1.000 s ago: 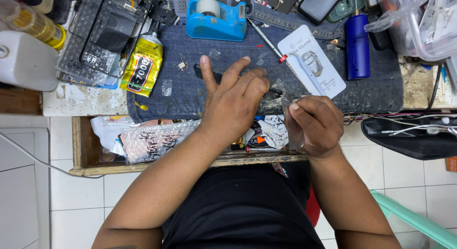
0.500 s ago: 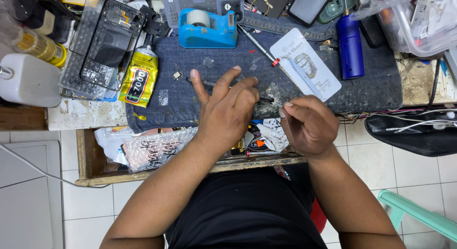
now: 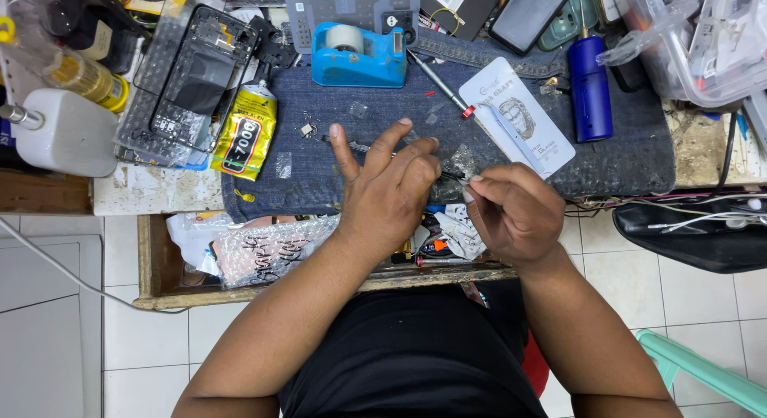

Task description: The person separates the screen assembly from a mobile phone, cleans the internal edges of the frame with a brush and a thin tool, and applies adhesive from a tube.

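Observation:
My left hand [image 3: 387, 196] lies over the blue denim mat [image 3: 639, 158], index and middle fingers stretched out, thumb and ring finger pinching a small thin dark piece [image 3: 452, 176]. My right hand [image 3: 518, 216] sits just to its right, fingertips pinched on the same piece's other end. What the piece is I cannot tell. A crumpled bit of clear film [image 3: 463, 157] lies just beyond the fingertips. A thin dark tool [image 3: 345, 141] pokes out from under my left fingers.
On the mat: blue tape dispenser [image 3: 355, 57], yellow glue tube [image 3: 246, 132], red-tipped screwdriver [image 3: 439, 86], white card [image 3: 518, 116], blue cylinder [image 3: 590, 86]. A phone frame [image 3: 200, 70] and white bottle [image 3: 60, 134] stand left. An open drawer [image 3: 240, 250] holds bubble wrap below.
Both hands stay close together at the mat's front edge; my right fingertips have closed in on the left hand's pinch. The head view has shifted a little.

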